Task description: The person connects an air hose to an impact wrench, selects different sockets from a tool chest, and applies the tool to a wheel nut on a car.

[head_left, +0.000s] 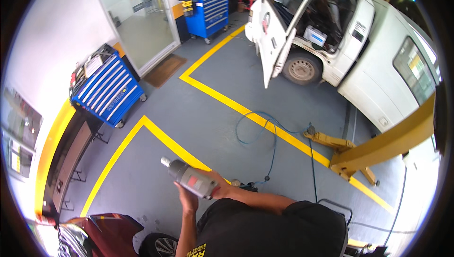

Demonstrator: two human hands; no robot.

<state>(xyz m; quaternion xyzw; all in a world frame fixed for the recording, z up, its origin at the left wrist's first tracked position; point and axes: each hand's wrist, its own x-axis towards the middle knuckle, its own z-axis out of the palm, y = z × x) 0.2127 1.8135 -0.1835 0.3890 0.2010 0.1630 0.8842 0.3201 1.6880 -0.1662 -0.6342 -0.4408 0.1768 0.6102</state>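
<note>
In front of my chest I hold an impact wrench [193, 180] with a grey and black body. Its silver drive end [165, 161] points up and to the left. My left hand [188, 199] supports the tool's body from the near side, fingers against it. On the other side, my right hand [218, 184] is wrapped round the tool, most of its fingers hidden behind the body. The handle and trigger do not show.
A blue hose [275, 122] lies looped on the grey floor beside a yellow lift post [378, 146]. To the right stands a white van [352, 49] with a door open. Blue tool cabinets [111, 89] line the left; a dark red car [106, 233] is at lower left.
</note>
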